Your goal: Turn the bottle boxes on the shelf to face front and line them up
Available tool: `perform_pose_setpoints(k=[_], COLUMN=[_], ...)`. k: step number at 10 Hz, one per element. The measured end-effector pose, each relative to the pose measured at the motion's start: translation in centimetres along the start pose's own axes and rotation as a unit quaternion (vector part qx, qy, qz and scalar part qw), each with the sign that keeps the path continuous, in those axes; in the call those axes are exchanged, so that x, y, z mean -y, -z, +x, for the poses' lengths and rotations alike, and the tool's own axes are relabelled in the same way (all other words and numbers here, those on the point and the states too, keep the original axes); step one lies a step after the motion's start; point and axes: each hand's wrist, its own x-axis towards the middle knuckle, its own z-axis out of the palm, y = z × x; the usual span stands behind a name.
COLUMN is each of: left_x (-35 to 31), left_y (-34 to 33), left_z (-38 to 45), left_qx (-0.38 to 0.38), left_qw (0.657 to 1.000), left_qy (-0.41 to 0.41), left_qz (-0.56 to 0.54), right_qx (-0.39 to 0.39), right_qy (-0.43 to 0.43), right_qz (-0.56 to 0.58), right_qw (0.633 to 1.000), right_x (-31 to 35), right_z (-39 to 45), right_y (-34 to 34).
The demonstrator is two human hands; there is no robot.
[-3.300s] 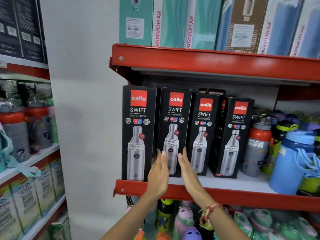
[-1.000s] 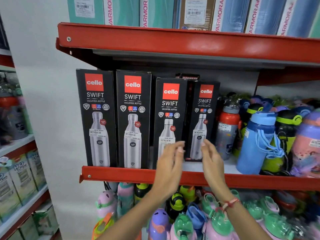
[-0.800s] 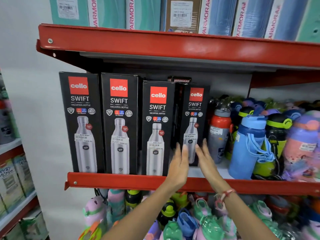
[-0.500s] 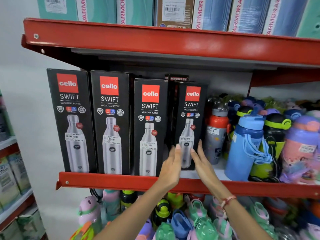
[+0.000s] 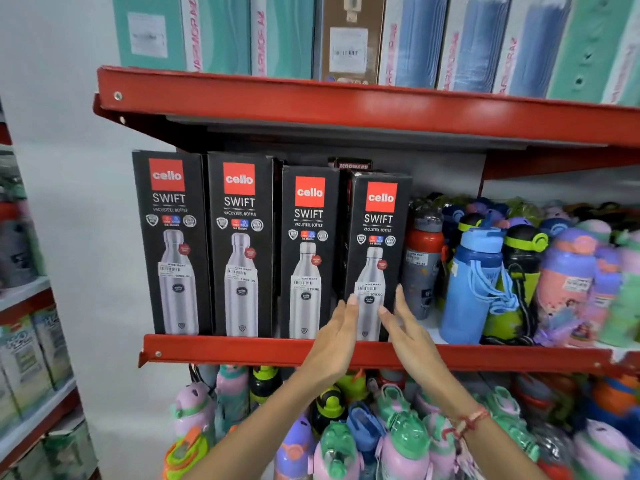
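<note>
both flat, unclenched hands, left hand [image 5: 337, 337] and right hand [image 5: 408, 336], flank the fourth "cello swift" box [image 5: 375, 237].

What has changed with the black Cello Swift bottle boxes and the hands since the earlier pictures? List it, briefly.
Both hands shifted right along the row, from the second box to the rightmost black Cello Swift box. That box, earlier angled and set back, now faces front at the red shelf edge. The left hand and right hand flank it, open. The two left boxes stayed put.
</note>
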Motion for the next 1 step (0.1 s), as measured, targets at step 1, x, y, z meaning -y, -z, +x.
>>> perform_pose_setpoints(k=[1], left_x=[-2.31], left_y=[1.49], left_z=[-1.61], left_qx=[-0.065], left_qw=[0.995], left_qy=[-0.078], left_qz=[0.013], right_qx=[-0.090], right_qy=[0.087], right_qz=[-0.048], right_qw=[0.991], right_x=[3.39], right_z=[-1.10], right_y=[0.81])
